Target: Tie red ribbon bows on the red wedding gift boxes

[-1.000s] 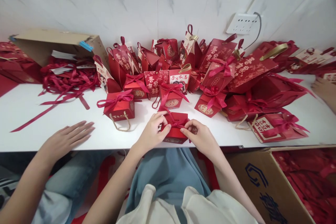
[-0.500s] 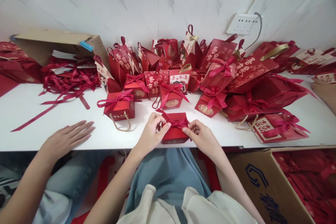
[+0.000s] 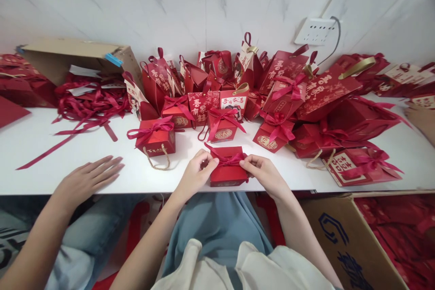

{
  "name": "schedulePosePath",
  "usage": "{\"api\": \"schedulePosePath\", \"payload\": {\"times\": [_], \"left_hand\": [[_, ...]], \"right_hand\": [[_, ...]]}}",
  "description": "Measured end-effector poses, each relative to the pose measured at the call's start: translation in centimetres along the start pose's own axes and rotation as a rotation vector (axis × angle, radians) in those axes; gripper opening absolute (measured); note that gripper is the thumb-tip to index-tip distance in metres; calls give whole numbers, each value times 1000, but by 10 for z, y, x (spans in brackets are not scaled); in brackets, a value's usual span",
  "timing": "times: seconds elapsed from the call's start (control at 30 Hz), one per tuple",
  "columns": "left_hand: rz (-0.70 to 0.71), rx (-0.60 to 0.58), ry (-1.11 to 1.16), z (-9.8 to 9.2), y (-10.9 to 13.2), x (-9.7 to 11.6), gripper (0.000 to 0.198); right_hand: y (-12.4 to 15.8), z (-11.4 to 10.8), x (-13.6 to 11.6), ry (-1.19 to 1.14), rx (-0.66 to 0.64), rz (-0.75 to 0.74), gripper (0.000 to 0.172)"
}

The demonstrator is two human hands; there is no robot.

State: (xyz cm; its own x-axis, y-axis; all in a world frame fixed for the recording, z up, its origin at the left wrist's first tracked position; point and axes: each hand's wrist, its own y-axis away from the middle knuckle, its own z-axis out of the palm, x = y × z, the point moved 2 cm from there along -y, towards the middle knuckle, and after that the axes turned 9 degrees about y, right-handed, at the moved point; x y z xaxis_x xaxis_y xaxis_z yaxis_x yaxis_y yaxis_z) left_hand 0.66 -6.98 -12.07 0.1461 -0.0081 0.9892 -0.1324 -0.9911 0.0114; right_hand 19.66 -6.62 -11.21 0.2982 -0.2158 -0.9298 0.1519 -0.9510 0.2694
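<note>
red gift box (image 3: 228,176) sits longways along the tabletop's (image 3: 136,180) front edge, left hand (image 3: 197,168) and right hand (image 3: 264,171) both clamped on its ribbon (image 3: 229,161)

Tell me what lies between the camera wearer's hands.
In the head view, a red box with a ribbon bow lies between left hand and right hand.

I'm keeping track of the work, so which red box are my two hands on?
The red box between your left hand and right hand, at the table's front edge; both pinch its ribbon. Neither touches the other boxes.
</note>
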Motion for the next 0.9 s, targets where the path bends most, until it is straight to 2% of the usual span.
{"api": "schedulePosePath", "payload": {"times": [0.13, 0.3, 0.43, 0.53, 0.6, 0.7, 0.77, 0.9], "left_hand": [[-11, -11, 17, -1, 0, -2, 30], [2, -10, 4, -5, 1, -3, 31], [13, -20, -51, -5, 2, -3, 30], [5, -23, -80, -6, 3, 0, 29], [19, -16, -111, -7, 4, 4, 29], [70, 5, -151, -8, 5, 10, 27], [90, 15, -164, -8, 5, 12, 25], [99, 32, -202, -5, 5, 13, 21]], "right_hand": [[-3, -2, 4, -93, -63, 11, 38], [-5, -6, 11, -135, -79, 15, 37], [-5, -10, 16, -56, -113, 23, 38], [-4, -21, 13, 71, -127, -4, 39], [-5, -33, 4, 173, -30, -58, 38], [-9, -40, -20, 372, 193, -201, 29], [-13, -29, -40, 536, 196, -316, 21], [-27, 9, -66, 783, -11, -437, 20]]}}
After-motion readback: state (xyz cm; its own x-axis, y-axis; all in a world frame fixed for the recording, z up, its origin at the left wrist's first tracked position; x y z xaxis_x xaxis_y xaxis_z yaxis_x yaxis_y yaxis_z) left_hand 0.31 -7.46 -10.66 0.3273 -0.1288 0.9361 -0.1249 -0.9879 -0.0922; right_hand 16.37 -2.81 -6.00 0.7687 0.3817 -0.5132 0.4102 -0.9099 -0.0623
